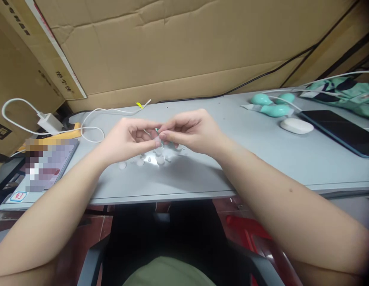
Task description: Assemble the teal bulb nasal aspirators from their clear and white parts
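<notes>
My left hand (pixel 133 137) and my right hand (pixel 192 129) meet above the grey table (pixel 190 178), fingertips nearly touching. Both are closed in a pinch. Between the thumbs and forefingers shows a small whitish translucent piece (pixel 158 139), with a bit of teal behind it. The fingers cover most of it, so its kind is hidden. Just below lie several small whitish translucent discs (pixel 140 162) of different sizes, scattered over the tabletop; some are partly hidden by my hands.
Teal rounded objects (pixel 275 110), a white oval case (pixel 296 126) and a dark phone (pixel 342 131) lie at the right, near patterned green cloth (pixel 345 93). To the left are a white charger (pixel 50 123) with cable and a booklet-like item (pixel 63 163). Cardboard (pixel 172 51) stands behind.
</notes>
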Demonstrator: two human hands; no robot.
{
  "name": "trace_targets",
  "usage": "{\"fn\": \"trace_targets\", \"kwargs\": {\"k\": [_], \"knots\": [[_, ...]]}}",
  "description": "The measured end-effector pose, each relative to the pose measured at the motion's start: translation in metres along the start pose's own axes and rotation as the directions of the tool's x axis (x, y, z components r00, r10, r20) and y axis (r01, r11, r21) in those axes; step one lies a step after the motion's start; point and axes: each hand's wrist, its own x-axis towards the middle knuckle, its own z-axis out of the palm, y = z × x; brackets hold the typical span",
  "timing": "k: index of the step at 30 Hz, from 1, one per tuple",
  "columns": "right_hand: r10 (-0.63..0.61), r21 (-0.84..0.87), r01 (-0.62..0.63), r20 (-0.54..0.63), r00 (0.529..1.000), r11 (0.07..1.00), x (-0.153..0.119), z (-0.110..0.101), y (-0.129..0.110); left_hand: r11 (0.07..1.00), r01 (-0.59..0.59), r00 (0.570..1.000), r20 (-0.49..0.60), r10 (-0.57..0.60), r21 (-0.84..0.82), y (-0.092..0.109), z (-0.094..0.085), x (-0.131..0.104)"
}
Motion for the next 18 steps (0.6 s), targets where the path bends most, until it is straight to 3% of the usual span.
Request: {"fn": "trace_targets", "kwargs": {"k": [3,4,6,9,12,14,16,18], "knots": [[0.051,-0.107,-0.043,0.077,0.996,0.993,-0.002,-0.015,-0.009,0.999,-0.026,0.995,-0.101,0.029,0.03,-0.008,-0.006,-0.003],[0.136,-0.181,-0.109,0.146,0.98,0.977,-0.003,-0.022,-0.013,1.0,-0.02,0.986,-0.163,0.024,0.023,-0.011,-0.01,-0.004],[0.337,-0.395,-0.215,0.272,0.901,0.893,-0.004,-0.035,-0.02,1.0,0.011,0.959,-0.282,-0.018,-0.027,-0.018,-0.022,-0.005],[0.549,-0.697,-0.262,0.223,0.805,0.667,-0.004,-0.046,-0.024,0.993,0.01,0.925,-0.377,-0.053,-0.116,-0.027,-0.038,-0.005],[0.62,-0.8,-0.259,0.171,0.766,0.541,-0.003,-0.045,-0.023,0.992,-0.003,0.925,-0.377,-0.046,-0.128,-0.034,-0.047,-0.002],[0.637,-0.809,-0.256,0.179,0.749,0.529,-0.003,-0.04,-0.021,0.993,-0.027,0.934,-0.356,-0.016,-0.115,-0.039,-0.047,-0.001],[0.59,-0.762,-0.228,0.239,0.771,0.606,-0.004,-0.037,-0.019,0.994,-0.055,0.943,-0.332,0.02,-0.096,-0.042,-0.046,0.0],[0.403,-0.624,-0.16,0.27,0.875,0.765,-0.007,-0.036,-0.015,0.995,-0.059,0.949,-0.314,0.032,-0.077,-0.043,-0.044,-0.001]]}}
